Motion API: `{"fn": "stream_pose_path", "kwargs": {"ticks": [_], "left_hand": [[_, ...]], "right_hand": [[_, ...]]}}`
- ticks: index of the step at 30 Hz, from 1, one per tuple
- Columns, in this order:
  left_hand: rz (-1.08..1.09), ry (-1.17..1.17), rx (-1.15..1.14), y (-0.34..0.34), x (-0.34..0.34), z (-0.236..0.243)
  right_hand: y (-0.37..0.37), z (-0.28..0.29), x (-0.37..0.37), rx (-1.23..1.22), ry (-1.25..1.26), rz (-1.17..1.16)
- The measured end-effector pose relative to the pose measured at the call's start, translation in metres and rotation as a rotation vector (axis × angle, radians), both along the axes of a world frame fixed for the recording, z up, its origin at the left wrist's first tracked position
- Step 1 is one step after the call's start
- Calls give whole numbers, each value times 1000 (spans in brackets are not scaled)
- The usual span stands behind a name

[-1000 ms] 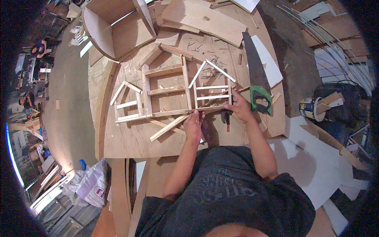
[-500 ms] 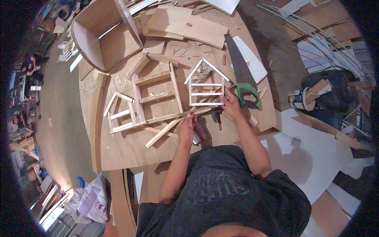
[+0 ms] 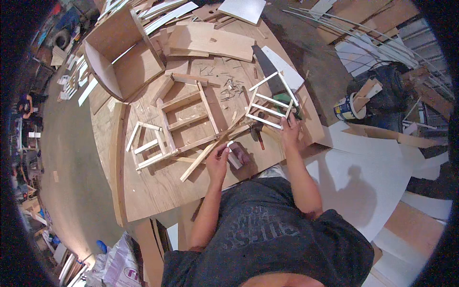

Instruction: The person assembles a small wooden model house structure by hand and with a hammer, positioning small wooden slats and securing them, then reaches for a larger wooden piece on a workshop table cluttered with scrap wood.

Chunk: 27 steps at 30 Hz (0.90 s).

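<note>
My right hand (image 3: 290,133) grips a small house-shaped wooden frame (image 3: 271,111) by its lower right corner. White edges, a peaked top and crossbars make up this frame, tilted above the table's right side. My left hand (image 3: 217,161) is closed, with a small white piece (image 3: 230,143) at its fingertips. Just right of these fingers lies a reddish-purple block (image 3: 242,155) with a pale side. Left of my hands lies a larger house-shaped frame (image 3: 190,116) with shelves, joined to a smaller peaked frame (image 3: 147,143). Between my hands rests a hammer (image 3: 258,134).
A handsaw (image 3: 267,71) with a green handle lies partly behind the raised frame. Loose nails (image 3: 232,90) are scattered mid-table. A curved wooden box (image 3: 124,57) and boards (image 3: 213,40) occupy the far side. A bucket (image 3: 349,109) with wood offcuts stands at the right.
My right hand has moved right with the small house frame, which now leans over the saw handle. My left hand has shifted slightly left and down; a white piece now shows at its fingertips.
</note>
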<state>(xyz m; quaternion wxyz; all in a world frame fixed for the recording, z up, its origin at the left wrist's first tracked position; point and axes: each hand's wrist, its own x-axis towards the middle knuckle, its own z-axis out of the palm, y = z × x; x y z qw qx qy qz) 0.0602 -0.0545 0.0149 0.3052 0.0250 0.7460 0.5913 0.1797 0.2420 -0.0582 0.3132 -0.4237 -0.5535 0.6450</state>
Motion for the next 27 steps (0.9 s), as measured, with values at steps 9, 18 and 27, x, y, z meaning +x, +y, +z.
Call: {"fn": "stream_pose_path", "kwargs": {"ticks": [9,18,27], "left_hand": [[452,-326,652,-26,-16,-79],[327,-167,558,37,-36,-52],[394,-289,386,68,-29,-17]], "right_hand": [[-23,34,-12,-232,-89,-124],[14,25,-44,-317,66,15],[44,13,-47,35,-151,39]]}}
